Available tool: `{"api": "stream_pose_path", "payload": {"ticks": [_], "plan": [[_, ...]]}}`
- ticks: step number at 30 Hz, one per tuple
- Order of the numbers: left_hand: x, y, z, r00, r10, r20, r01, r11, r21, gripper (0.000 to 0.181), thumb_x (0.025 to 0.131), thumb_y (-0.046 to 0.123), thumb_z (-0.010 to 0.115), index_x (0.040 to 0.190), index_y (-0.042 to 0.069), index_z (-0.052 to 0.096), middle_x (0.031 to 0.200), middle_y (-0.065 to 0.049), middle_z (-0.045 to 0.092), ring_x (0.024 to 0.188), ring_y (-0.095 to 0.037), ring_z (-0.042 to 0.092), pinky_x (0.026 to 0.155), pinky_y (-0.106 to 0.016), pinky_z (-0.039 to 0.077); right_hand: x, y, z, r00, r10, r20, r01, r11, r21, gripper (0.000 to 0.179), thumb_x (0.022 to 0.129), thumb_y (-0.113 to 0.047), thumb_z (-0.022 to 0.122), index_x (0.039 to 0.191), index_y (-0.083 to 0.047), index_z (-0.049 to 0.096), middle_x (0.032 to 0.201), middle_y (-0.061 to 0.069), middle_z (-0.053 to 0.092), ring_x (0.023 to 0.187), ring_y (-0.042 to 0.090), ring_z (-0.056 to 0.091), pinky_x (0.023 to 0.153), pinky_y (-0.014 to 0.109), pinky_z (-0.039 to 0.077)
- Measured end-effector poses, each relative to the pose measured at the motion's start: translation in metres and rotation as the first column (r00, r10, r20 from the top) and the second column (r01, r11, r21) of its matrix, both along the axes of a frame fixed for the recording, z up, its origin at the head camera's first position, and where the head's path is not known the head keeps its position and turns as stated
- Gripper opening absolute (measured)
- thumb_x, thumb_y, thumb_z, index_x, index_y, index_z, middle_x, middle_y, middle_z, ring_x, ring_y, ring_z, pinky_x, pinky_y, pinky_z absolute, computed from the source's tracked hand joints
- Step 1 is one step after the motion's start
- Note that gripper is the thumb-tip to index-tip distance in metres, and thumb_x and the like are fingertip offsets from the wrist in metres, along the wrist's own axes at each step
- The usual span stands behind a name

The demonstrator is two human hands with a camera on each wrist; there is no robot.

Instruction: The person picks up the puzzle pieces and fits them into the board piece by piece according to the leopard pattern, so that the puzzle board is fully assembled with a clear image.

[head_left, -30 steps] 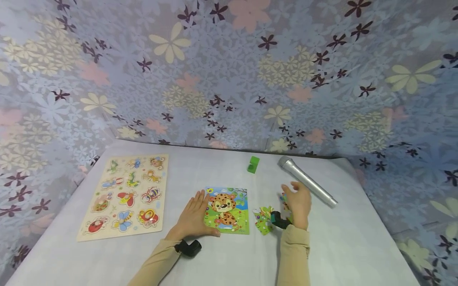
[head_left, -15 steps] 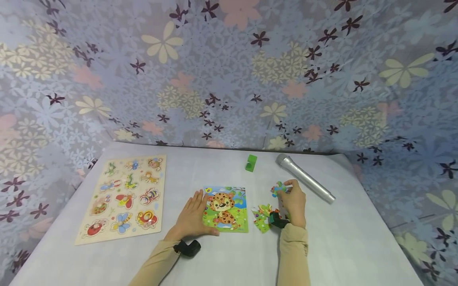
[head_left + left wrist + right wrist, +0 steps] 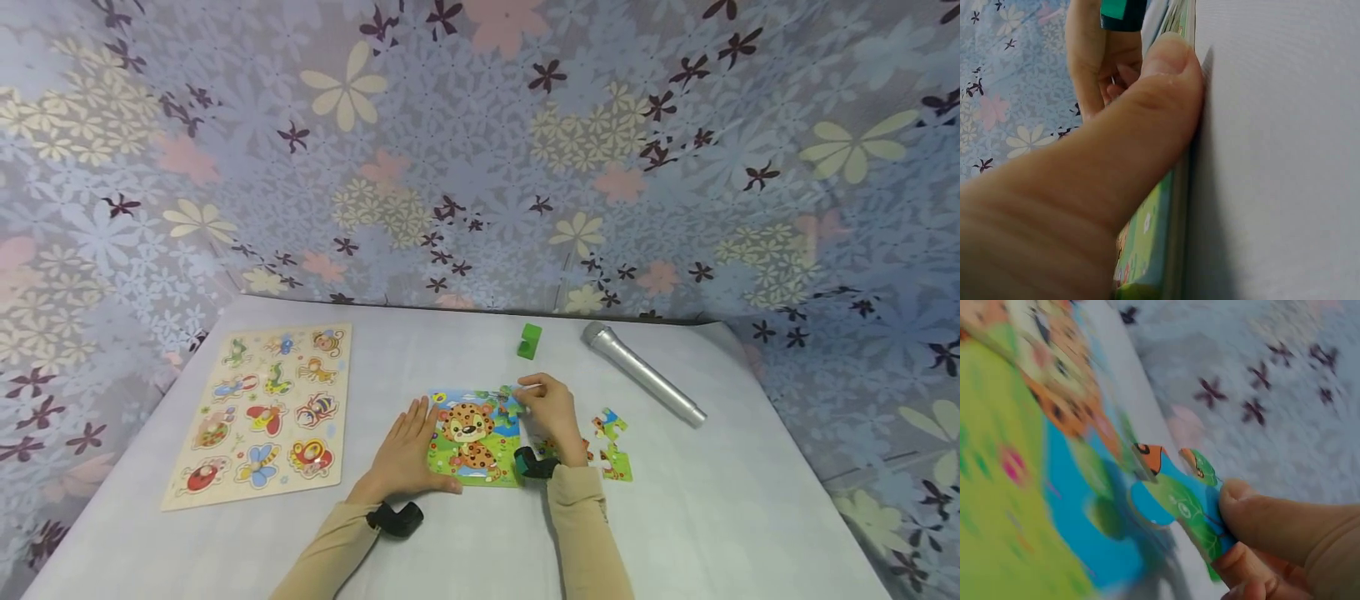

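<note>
A square picture board with a spotted leopard cub (image 3: 472,433) lies flat in the middle of the table. My left hand (image 3: 405,450) lies along its left side with straight fingers; in the left wrist view the thumb (image 3: 1163,81) presses along the board's near edge. Between thumb and fingers my right hand (image 3: 551,412) pinches a jigsaw piece (image 3: 1179,497), blue with green leaves and a bit of orange. In the right wrist view the piece is tilted, close over the board's blue upper-right corner. The right hand hides part of the table behind it.
Several loose jigsaw pieces (image 3: 618,464) lie right of the board, partly behind the right wrist. A green block (image 3: 529,342) and a silver microphone (image 3: 645,375) are farther back. At left lies a wooden insect puzzle (image 3: 258,417). Flowered cloth (image 3: 480,167) hangs behind the table.
My right hand has picked up a jigsaw piece from the loose ones and carried it left to the board's upper-right corner. The left hand has stayed at the board.
</note>
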State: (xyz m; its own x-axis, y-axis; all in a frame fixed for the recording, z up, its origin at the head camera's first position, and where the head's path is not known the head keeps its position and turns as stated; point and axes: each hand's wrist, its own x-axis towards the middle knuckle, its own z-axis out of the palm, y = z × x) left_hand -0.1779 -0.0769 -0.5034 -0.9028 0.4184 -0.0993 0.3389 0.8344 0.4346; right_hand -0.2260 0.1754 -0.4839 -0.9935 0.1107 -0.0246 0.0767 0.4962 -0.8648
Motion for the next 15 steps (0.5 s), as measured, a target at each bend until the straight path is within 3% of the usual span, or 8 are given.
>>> {"api": "stream_pose_path", "payload": {"ticks": [8, 15], "plan": [[0.0, 0.0, 0.001, 1.0, 0.002, 0.002, -0.002, 1.0, -0.003, 0.127, 0.066, 0.065, 0.077, 0.154, -0.001, 0.013, 0.162, -0.024, 0.005, 0.151, -0.037, 0.005, 0.124, -0.05, 0.01, 0.001, -0.025, -0.008, 1.0, 0.013, -0.002, -0.013, 0.998, 0.067, 0.02, 0.087, -0.017, 0.071, 0.102, -0.005, 0.071, 0.083, 0.011, 0.07, 0.068, 0.016, 0.059, 0.057, 0.025, 0.045], [0.0, 0.0, 0.002, 1.0, 0.006, -0.001, -0.006, 1.0, 0.009, 0.126, 0.066, 0.064, 0.077, 0.154, -0.001, 0.014, 0.162, -0.024, 0.006, 0.151, -0.037, 0.006, 0.124, -0.05, 0.011, 0.001, -0.029, -0.009, 0.999, -0.014, -0.039, 0.023, 0.968, 0.25, 0.017, 0.085, -0.02, 0.074, 0.095, -0.006, 0.072, 0.088, 0.011, 0.061, 0.076, 0.02, 0.053, 0.067, 0.031, 0.043]]}}
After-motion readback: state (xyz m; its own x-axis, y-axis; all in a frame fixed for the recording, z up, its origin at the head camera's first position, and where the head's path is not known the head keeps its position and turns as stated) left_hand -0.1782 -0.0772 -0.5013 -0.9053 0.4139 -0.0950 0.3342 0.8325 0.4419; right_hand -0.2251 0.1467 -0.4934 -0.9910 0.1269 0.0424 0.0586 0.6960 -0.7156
